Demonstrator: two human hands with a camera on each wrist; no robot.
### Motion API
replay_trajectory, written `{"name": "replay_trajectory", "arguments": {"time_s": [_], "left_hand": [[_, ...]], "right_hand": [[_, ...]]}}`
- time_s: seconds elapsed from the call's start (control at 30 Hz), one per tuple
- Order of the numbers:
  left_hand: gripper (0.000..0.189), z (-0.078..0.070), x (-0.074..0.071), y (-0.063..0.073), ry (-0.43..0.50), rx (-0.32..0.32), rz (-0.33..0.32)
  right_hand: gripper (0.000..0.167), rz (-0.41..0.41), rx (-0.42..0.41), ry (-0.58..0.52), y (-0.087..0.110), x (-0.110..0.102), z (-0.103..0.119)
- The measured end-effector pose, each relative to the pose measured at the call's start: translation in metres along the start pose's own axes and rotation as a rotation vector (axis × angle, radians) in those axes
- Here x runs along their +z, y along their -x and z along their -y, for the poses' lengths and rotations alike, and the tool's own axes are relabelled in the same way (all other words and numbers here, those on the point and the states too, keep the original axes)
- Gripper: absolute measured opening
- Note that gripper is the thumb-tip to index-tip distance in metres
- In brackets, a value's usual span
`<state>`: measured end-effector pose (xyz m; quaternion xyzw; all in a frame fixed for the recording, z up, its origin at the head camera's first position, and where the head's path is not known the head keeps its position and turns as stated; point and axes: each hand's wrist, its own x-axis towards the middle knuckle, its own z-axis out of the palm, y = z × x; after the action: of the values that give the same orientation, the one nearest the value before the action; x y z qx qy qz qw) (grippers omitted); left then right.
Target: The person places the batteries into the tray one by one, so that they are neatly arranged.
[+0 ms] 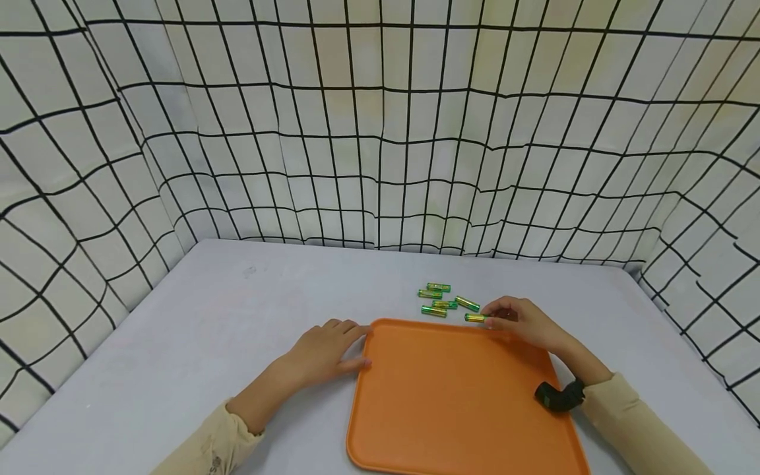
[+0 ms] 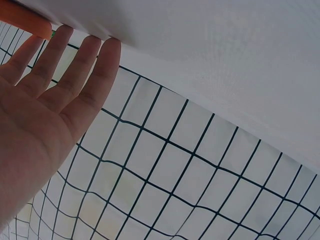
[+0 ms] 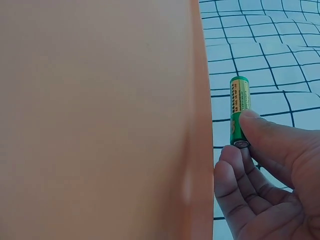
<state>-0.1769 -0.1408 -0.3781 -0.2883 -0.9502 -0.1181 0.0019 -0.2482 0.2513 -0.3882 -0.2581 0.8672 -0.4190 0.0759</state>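
An orange tray (image 1: 451, 396) lies on the white table in the head view. My left hand (image 1: 326, 349) is at the tray's far left corner, thumb and index finger touching its rim. In the left wrist view the fingers of that left hand (image 2: 55, 90) look nearly straight. Beyond the tray's far edge, my right hand (image 1: 525, 323) pinches a green and gold battery (image 1: 475, 318) between thumb and fingers. The right wrist view shows this battery (image 3: 240, 110) upright in that frame, above the curled fingers.
Several more green and gold batteries (image 1: 438, 304) lie loosely grouped behind the tray, left of the right hand. A black band (image 1: 559, 396) is around the right wrist. White cloth walls with a black grid (image 1: 380, 152) enclose the table (image 1: 178, 356) at the back and sides.
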Motion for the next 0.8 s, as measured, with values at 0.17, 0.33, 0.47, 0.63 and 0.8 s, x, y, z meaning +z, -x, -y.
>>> {"name": "replay_trajectory", "arguments": {"time_s": [0.17, 0.33, 0.47, 0.63, 0.8], "left_hand": [[0.055, 0.0004, 0.0015, -0.0012, -0.001, -0.005, 0.001], [0.055, 0.0010, 0.0023, -0.0015, -0.008, -0.007, 0.003], [0.055, 0.0007, 0.0021, -0.0018, -0.002, -0.011, 0.005], [0.055, -0.0001, 0.0014, -0.0017, 0.002, -0.012, 0.005], [0.055, -0.0002, 0.0014, -0.0014, -0.006, -0.005, 0.000]], "right_hand": [[0.022, 0.002, -0.027, -0.002, 0.0002, 0.0019, 0.0008], [0.022, 0.020, -0.034, -0.010, 0.0004, 0.0033, 0.0018], [0.020, 0.043, -0.052, -0.023, 0.0001, 0.0040, 0.0028], [0.020, 0.061, -0.061, -0.032, 0.0002, 0.0048, 0.0044], [0.021, 0.064, -0.070, -0.026, -0.0001, 0.0062, 0.0018]]}}
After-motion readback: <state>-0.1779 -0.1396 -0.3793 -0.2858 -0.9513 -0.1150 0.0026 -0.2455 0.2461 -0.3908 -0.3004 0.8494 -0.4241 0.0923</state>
